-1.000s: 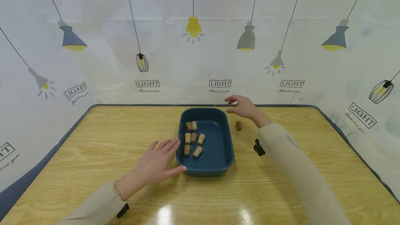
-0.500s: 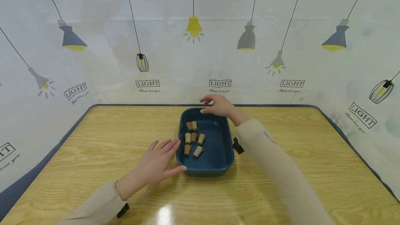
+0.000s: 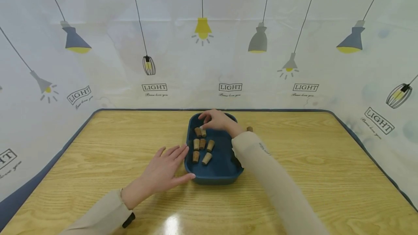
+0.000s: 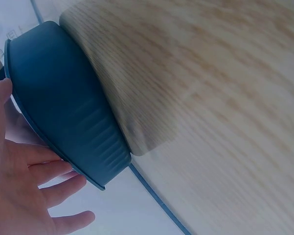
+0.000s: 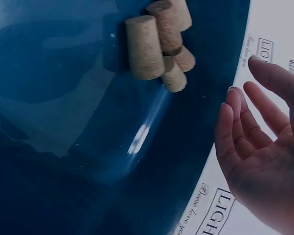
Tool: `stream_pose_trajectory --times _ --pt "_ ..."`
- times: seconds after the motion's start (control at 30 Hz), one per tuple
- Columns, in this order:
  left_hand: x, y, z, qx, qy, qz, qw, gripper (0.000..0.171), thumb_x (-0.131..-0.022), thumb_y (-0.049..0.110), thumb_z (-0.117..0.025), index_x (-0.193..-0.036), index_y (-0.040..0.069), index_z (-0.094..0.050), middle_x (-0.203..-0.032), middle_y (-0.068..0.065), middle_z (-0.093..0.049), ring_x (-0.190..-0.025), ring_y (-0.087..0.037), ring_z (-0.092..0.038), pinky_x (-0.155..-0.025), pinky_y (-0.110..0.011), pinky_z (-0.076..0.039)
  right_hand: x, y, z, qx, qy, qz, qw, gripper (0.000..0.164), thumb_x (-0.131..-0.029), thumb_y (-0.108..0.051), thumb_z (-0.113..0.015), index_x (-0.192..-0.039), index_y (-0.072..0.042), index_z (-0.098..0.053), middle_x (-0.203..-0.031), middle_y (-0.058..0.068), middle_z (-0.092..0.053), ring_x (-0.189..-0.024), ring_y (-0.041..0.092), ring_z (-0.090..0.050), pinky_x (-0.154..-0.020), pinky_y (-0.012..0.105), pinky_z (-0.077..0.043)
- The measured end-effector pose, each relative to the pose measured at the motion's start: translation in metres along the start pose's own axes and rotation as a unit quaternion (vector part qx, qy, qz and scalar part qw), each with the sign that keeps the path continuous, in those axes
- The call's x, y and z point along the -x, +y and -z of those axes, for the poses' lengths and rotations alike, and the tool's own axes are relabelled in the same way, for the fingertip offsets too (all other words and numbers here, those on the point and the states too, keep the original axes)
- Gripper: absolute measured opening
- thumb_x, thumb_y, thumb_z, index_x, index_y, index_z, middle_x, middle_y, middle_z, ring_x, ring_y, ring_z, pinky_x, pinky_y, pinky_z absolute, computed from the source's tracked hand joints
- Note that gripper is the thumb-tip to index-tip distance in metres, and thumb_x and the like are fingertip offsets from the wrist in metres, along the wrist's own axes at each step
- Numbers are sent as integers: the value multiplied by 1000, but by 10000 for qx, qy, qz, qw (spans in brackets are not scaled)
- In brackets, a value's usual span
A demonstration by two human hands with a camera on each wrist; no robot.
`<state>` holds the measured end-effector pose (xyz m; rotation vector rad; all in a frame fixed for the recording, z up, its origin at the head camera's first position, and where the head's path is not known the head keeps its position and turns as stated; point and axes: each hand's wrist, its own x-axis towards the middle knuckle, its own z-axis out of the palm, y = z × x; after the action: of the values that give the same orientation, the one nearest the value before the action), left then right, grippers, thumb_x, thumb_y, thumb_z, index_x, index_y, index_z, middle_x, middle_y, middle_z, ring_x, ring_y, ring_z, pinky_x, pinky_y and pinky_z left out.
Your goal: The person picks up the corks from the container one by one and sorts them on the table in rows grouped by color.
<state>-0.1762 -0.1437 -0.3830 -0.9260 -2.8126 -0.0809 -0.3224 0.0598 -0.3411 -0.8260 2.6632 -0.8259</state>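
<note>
A deep blue rectangular tray (image 3: 215, 181) stands on the table with several tapered corks (image 3: 202, 144) lying along its left side. My left hand (image 3: 164, 172) touches the tray's left rim with spread fingers; in the left wrist view its fingertips (image 4: 74, 183) lie along that rim. Over the far part of the tray, my right hand (image 3: 216, 120) reaches down, fingertips close to a pale cork (image 3: 204, 132) beside a browner one (image 3: 198, 132). In the right wrist view the right hand (image 5: 261, 152) is loosely curved with nothing between thumb and fingers, apart from the corks (image 5: 146, 48).
One brown cork (image 3: 249, 129) lies on the wooden table (image 3: 294, 148) to the tray's right, partly hidden by the right sleeve (image 3: 261, 159). Behind the table's far edge rises a pale wall covering (image 3: 183, 68) printed with lamps. A dark piece (image 3: 236, 160) hangs below the right cuff.
My right hand has moved left from beyond the tray's right rim, across its far end, then down toward the corks. The left hand and the tray stay where they were.
</note>
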Motion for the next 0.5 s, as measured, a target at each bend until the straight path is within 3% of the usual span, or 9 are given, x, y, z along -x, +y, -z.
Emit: stream_pose_trajectory --times 0.3,0.5 --pt "0 0 1 -19 -11 32 10000 85 -80 70 -28 -135 7 -37 -137 -7 -34 -122 -24 -33 -94 -53 -24 -11 9 -16 75 -83 -289 9995 37 -82 -12 -61 -118 -6 -56 -88 5 -59 -79 17 -55 -69 29 -44" --pt "0 0 -1 -27 28 15 10000 85 -80 70 -28 -135 7 -37 -137 -7 -34 -122 -24 -34 -94 -52 -24 -16 15 -27 327 -100 -406 9986 37 -80 -9 -62 -116 -8 -57 -93 5 -59 -83 17 -54 -74 30 -43"
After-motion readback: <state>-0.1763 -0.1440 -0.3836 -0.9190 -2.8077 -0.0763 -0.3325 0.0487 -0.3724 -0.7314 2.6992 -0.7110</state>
